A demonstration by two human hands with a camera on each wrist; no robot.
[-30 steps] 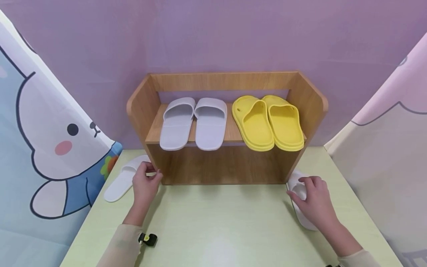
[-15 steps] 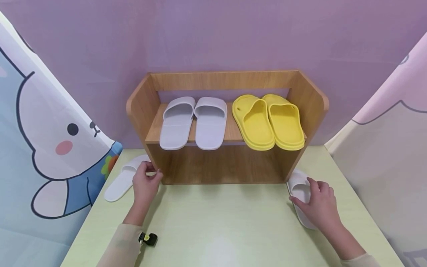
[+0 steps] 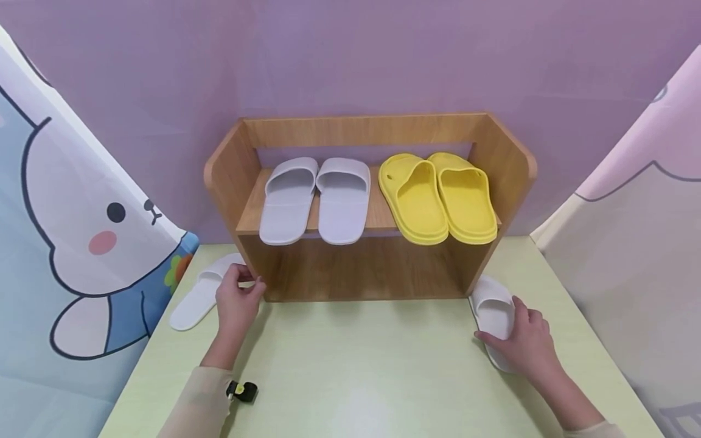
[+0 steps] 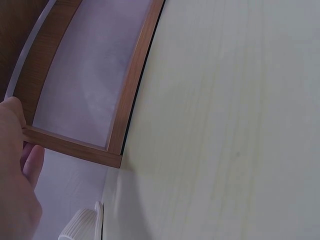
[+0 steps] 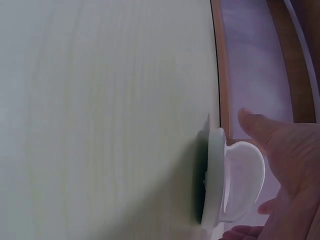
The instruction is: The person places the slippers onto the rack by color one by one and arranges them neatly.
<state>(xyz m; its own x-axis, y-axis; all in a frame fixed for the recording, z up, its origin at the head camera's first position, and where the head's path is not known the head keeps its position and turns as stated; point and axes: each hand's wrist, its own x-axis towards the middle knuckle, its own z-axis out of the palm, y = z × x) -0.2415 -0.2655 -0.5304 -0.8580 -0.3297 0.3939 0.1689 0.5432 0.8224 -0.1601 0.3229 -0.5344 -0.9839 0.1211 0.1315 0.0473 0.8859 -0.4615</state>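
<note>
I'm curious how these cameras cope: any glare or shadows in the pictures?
Head view: bright glare on the table at bottom centre; left wrist view: dim light, a soft shadow near the shelf; right wrist view: also dim, a dark shadow beside the white slipper.

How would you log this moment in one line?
left hand: pinches side of wooden rack; right hand: over right-side white slipper, contact unclear; upper shelf: grey slippers, yellow clogs

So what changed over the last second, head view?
Right hand eased right and nearer, uncovering more of the strap on the white slipper beneath it; nothing visibly grasped or released. Unchanged: left hand at the wooden rack, grey slippers and yellow clogs on it.
</note>
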